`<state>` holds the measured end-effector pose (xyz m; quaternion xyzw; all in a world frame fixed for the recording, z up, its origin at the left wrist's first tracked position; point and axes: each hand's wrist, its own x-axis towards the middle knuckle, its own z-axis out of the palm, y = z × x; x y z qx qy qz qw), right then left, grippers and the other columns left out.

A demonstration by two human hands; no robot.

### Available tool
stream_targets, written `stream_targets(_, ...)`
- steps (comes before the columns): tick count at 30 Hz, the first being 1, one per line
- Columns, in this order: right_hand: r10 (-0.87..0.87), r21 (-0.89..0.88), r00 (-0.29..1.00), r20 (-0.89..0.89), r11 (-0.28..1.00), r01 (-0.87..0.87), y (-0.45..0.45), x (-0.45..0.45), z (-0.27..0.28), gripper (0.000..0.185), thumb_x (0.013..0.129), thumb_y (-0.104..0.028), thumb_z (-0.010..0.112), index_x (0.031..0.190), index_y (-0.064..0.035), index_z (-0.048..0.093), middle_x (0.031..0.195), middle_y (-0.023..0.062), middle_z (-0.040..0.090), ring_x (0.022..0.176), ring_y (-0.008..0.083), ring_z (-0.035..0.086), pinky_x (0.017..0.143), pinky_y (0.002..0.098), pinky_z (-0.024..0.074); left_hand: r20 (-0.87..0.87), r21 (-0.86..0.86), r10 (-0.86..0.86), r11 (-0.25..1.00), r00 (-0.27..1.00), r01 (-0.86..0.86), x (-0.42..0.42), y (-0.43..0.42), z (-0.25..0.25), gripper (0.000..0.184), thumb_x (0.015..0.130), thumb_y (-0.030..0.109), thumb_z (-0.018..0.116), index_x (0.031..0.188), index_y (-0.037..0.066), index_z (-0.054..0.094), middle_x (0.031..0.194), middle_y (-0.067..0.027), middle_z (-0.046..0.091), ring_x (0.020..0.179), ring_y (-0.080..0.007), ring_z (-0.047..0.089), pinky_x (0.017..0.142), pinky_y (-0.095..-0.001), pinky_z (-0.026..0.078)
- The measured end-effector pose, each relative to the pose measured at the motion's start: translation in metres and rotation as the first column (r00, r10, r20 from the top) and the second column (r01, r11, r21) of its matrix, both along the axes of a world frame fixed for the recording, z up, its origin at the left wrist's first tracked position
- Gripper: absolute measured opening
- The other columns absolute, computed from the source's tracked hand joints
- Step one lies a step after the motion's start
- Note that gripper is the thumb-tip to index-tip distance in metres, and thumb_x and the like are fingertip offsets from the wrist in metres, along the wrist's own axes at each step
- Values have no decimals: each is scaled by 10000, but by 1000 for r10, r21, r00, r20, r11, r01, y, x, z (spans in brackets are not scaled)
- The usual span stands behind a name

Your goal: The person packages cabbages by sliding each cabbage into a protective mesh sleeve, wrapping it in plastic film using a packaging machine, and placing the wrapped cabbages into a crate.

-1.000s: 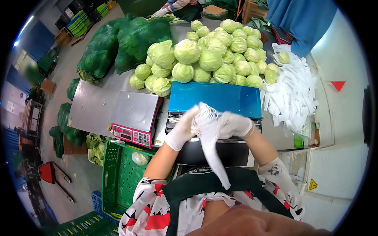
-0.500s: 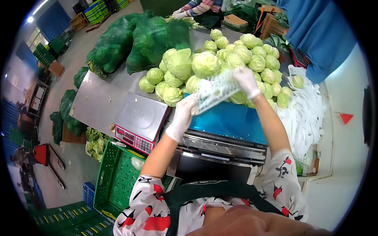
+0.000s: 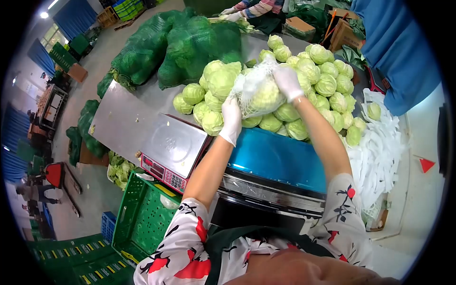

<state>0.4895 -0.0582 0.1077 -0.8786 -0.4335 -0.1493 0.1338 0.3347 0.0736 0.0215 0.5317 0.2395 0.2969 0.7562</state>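
Note:
A white foam net sleeve (image 3: 249, 97) is stretched between my two gloved hands, above the front of a heap of green cabbages (image 3: 309, 71). My left hand (image 3: 232, 116) is closed on the sleeve's near left side. At its upper right, my right hand (image 3: 287, 81) grips the sleeve too. A cabbage (image 3: 266, 96) shows through the mesh; whether it sits inside or just behind, I cannot tell fully. Below the sleeve lies the blue top (image 3: 275, 154) of a metal machine. More cabbages touch around both hands.
A red-edged scale (image 3: 175, 147) stands left of the machine, with a green crate (image 3: 142, 213) below it. Full green mesh sacks (image 3: 202, 52) lie at the back left. White foam nets (image 3: 377, 147) pile up at right. Another person's gloved hands (image 3: 232, 15) work at the far side.
Both hands have moved forward over the cabbages with the sleeve. The sleeve was flat and stretched over the blue top; now it is bulged, up against a cabbage.

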Motion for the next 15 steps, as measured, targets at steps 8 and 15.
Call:
stream_targets(8, 265, 645, 936, -231, 762, -56, -79, -186, 37, 143, 838, -33, 627, 954, 23, 690, 774, 159, 659, 727, 220, 679, 653, 336, 522, 480, -650, -328, 490, 814, 581, -110, -64, 31, 482, 1041, 312, 385, 1413, 14, 459, 1380, -152, 554, 1242, -287, 561, 1072, -429, 448)
stream_targets(15, 634, 401, -180, -752, 657, 639, -152, -178, -45, 153, 951, -90, 602, 1062, -3, 662, 848, 1, 668, 667, 83, 589, 590, 230, 496, 767, -603, -244, 39, 593, 797, -162, -94, -27, 552, 1044, 388, 320, 1436, 21, 448, 1421, -193, 522, 1275, -356, 535, 1103, -485, 423)
